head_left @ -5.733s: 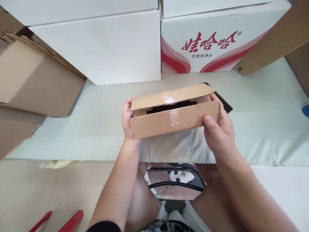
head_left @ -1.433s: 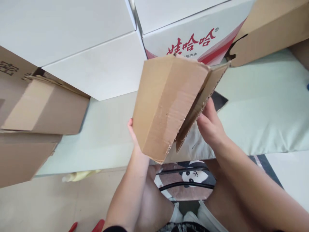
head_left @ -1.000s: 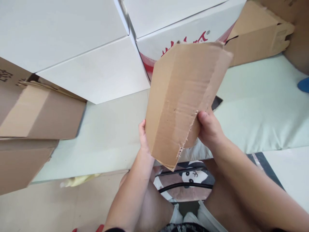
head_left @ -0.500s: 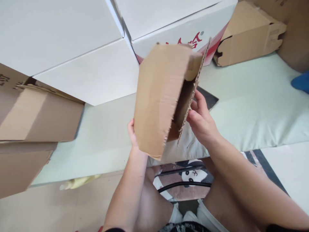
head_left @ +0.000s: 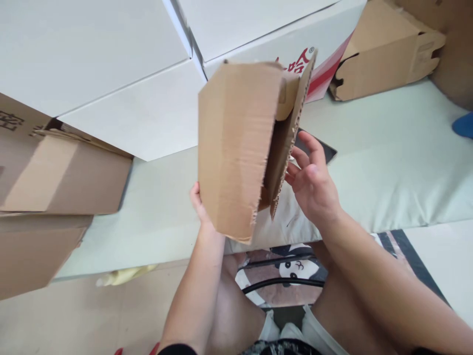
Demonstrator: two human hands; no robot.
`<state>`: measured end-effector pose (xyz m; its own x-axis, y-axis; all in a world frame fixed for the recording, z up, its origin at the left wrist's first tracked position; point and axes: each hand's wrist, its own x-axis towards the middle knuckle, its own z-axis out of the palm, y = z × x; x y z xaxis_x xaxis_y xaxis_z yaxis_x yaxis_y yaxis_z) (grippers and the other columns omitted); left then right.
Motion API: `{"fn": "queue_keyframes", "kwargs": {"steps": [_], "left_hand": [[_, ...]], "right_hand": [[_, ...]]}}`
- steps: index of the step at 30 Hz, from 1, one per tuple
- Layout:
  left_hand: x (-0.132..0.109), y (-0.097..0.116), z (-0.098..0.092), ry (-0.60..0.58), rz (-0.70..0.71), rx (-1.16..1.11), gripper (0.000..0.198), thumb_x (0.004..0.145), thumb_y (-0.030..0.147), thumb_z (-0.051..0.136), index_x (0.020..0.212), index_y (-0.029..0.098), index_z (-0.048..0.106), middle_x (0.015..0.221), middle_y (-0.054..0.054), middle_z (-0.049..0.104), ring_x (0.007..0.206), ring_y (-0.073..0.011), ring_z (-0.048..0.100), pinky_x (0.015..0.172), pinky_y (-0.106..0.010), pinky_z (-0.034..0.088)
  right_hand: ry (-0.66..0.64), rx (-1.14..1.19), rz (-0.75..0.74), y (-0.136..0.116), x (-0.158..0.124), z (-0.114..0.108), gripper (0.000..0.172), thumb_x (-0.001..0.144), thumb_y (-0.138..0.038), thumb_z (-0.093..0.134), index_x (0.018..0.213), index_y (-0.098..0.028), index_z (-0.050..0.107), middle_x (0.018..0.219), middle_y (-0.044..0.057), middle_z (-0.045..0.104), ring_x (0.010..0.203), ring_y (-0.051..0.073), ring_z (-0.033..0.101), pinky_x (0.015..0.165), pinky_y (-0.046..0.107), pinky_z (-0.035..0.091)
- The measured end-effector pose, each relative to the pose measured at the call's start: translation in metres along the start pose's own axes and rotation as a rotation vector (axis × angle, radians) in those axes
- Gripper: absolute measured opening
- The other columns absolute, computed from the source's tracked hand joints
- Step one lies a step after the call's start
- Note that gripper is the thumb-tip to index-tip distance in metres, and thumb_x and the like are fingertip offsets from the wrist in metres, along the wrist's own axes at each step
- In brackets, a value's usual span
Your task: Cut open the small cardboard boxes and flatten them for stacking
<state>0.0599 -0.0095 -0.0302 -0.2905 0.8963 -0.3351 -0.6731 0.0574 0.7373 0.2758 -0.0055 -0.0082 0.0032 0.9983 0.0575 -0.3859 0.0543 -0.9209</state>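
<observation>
Left fingers (head_left: 195, 194) grasp the carton (head_left: 236, 148) at its left edge, hand mostly hidden; it's tilted mid-frame, gap facing right. My right fingers (head_left: 313, 144) are released beside the ragged flap (head_left: 281, 153), contact unclear. I'd brace left, work the flap gently, avoiding the dark slab (head_left: 327, 151) behind.
</observation>
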Motion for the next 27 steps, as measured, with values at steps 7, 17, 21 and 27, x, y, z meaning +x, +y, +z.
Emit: {"fn": "queue_keyframes", "kwargs": {"steps": [7,17,21,27], "left_hand": [[0.010,0.021,-0.008,-0.088,0.761,0.216,0.053,0.072,0.062,0.074,0.111,0.026,0.069,0.116,-0.004,0.071,0.116,-0.0280,0.067,0.099,-0.039,0.055],[-0.009,0.054,-0.008,-0.453,0.984,0.677,0.057,0.065,0.064,0.086,0.106,0.030,0.067,0.120,-0.006,0.065,0.128,-0.0318,0.061,0.127,-0.057,0.034],[-0.019,0.059,-0.003,-0.548,0.851,0.706,0.056,0.058,0.059,0.092,0.097,0.027,0.067,0.116,-0.007,0.068,0.125,-0.0314,0.063,0.132,-0.059,0.026],[-0.025,0.053,-0.002,-0.534,0.771,0.651,0.045,0.073,0.065,0.081,0.093,0.028,0.065,0.119,-0.006,0.070,0.137,-0.0330,0.059,0.135,-0.061,0.016]], "right_hand": [[0.341,-0.099,-0.083,0.002,0.010,-0.018,0.050,0.087,-0.063,0.055,0.131,-0.038,0.051,0.151,0.004,0.055,0.144,0.031,0.055,0.114,0.056,0.049],[0.349,-0.266,-0.123,0.018,0.021,-0.038,0.033,0.090,-0.054,0.060,0.116,-0.033,0.062,0.140,0.005,0.064,0.132,0.030,0.063,0.114,0.056,0.050],[0.204,-0.239,-0.203,0.015,0.020,-0.036,0.041,0.090,-0.064,0.057,0.117,-0.032,0.062,0.137,0.006,0.065,0.134,0.032,0.063,0.114,0.056,0.052],[0.176,-0.145,-0.257,0.007,0.013,-0.017,0.046,0.078,-0.063,0.071,0.111,-0.033,0.061,0.120,0.005,0.070,0.129,0.035,0.064,0.117,0.059,0.050]]}}
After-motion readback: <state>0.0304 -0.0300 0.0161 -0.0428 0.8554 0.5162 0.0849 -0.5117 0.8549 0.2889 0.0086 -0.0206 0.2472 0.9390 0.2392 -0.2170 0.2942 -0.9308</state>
